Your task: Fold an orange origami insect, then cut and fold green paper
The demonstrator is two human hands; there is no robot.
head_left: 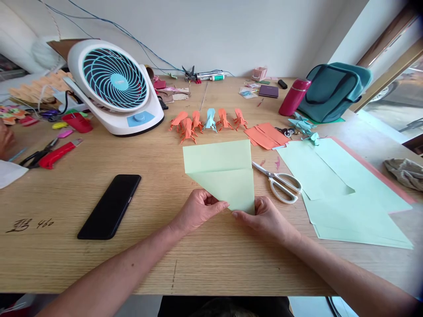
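A partly folded sheet of pale green paper (220,160) is held up between my two hands over the wooden table. A crease runs across it, with a rectangular strip above and a slanted lower left edge below. My left hand (199,208) pinches the slanted edge, thumb in front. At the lower right corner, my right hand (265,216) grips the paper with its thumb on the near face. White-handled scissors (280,182) lie just beyond my right hand, blades partly apart. Folded orange paper insects (187,128) and one blue one (210,119) stand behind the paper.
A white fan (114,88) stands at the back left, a black phone (109,207) nearer. Green sheets (357,220) cover the right side, below a pink bottle (294,97) and teal bag (333,92). Orange paper pieces (266,135) lie behind the scissors. Another person's hand (5,136) shows far left.
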